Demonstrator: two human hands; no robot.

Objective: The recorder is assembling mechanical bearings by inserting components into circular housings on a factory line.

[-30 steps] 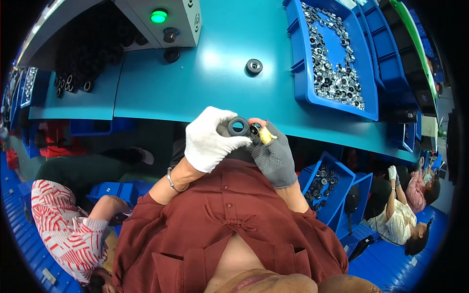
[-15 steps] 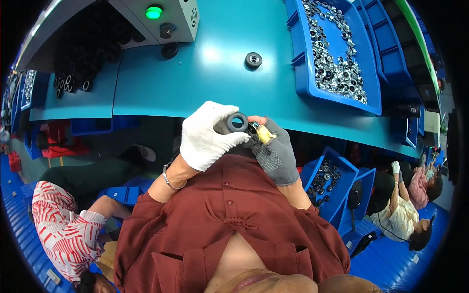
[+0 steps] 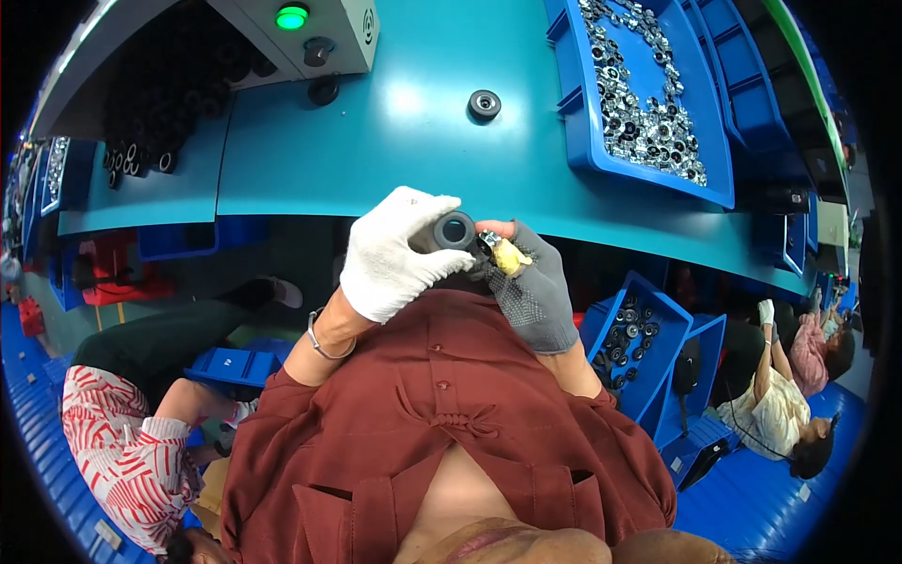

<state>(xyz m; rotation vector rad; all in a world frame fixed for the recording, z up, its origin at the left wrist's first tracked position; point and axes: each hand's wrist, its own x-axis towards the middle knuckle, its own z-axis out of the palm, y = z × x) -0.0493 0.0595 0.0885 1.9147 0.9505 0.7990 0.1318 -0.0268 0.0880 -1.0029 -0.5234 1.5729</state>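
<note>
My left hand [image 3: 383, 258], in a white knit glove, is closed on a black rubber tyre ring [image 3: 454, 231] between thumb and fingers, its hole facing up. Close beside it my right hand [image 3: 534, 289], in a grey dotted glove with bare fingertips and a yellow wrapping [image 3: 510, 258] at the thumb, pinches a small shiny hub [image 3: 488, 239]. Hub and ring are very close together; whether they touch I cannot tell. Both hands are just in front of the table's near edge. Farther off, a small black wheel [image 3: 484, 105] with a silvery centre lies on the teal table [image 3: 413, 160].
A blue bin [image 3: 648, 179] of shiny hubs stands at the right of the table. Black rings [image 3: 164, 162] are heaped at the left beside a grey machine [image 3: 324, 38] with a lit green button. A lower blue bin [image 3: 662, 381] holds wheels. Co-workers sit on both sides.
The tyre ring has tilted slightly in my left hand, so less of the table shows through its hole. Both hands stay close together. My view has shifted a little.
</note>
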